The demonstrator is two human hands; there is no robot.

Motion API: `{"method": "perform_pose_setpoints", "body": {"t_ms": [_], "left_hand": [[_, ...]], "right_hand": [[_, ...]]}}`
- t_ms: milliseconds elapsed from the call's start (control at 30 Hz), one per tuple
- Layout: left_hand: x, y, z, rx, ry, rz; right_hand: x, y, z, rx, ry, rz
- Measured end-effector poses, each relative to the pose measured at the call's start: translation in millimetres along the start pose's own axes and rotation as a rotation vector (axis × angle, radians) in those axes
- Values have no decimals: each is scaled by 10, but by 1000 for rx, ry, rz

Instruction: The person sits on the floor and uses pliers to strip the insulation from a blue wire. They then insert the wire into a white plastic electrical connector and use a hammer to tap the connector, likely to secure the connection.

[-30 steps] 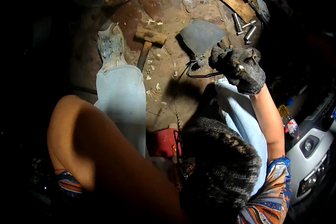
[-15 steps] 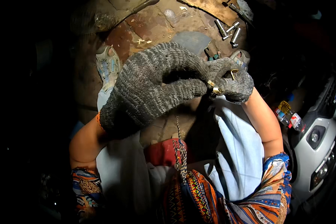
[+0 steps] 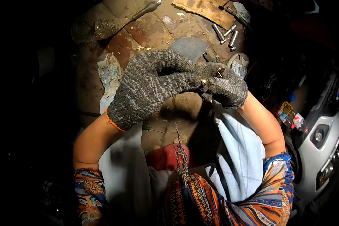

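Observation:
My left hand (image 3: 147, 84), in a knitted grey glove with an orange cuff, reaches across so its fingertips touch my right hand (image 3: 224, 86), also gloved. My right hand is closed around small brass-coloured metal pieces (image 3: 205, 81), and a thin bent piece (image 3: 220, 71) sticks up from its curled fingers. My left fingers pinch at these pieces, whose shape is partly hidden. Just beyond both hands lie a grey flat pad (image 3: 188, 45) and a small dark tool with green (image 3: 214, 60) on the ground.
Several silver sockets (image 3: 219, 33), a wooden board (image 3: 203, 11), a long dark tool (image 3: 147, 9) and a clear bottle (image 3: 86, 30) lie ahead. A screwdriver (image 3: 154, 131) and red stool (image 3: 160, 158) are below. Bottles (image 3: 297, 122) and a silver car bumper (image 3: 318, 139) are at right.
My left hand rose from low in the view to meet my right hand. Both hands then shifted slightly left, and the right also moved down from where it was a second ago.

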State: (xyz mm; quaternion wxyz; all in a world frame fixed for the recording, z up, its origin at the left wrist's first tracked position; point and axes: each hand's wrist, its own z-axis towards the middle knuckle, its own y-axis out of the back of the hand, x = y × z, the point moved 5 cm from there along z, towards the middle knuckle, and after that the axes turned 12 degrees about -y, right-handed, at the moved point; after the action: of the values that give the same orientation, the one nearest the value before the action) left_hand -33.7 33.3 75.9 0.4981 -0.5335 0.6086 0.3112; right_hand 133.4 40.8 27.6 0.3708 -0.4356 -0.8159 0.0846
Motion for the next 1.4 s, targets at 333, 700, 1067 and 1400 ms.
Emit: {"method": "perform_pose_setpoints", "body": {"t_ms": [333,700,1067,1400], "left_hand": [[24,-25,70,-40,23,-105],[1182,-147,36,427,2,-124],[791,-220,41,392,174,-45],[831,-197,-22,334,229,-170]], "right_hand": [[-76,-33,66,114,84,299],[90,102,209,295,295,929],[9,308,175,-15,288,319],[48,303,100,-167,251,15]]}}
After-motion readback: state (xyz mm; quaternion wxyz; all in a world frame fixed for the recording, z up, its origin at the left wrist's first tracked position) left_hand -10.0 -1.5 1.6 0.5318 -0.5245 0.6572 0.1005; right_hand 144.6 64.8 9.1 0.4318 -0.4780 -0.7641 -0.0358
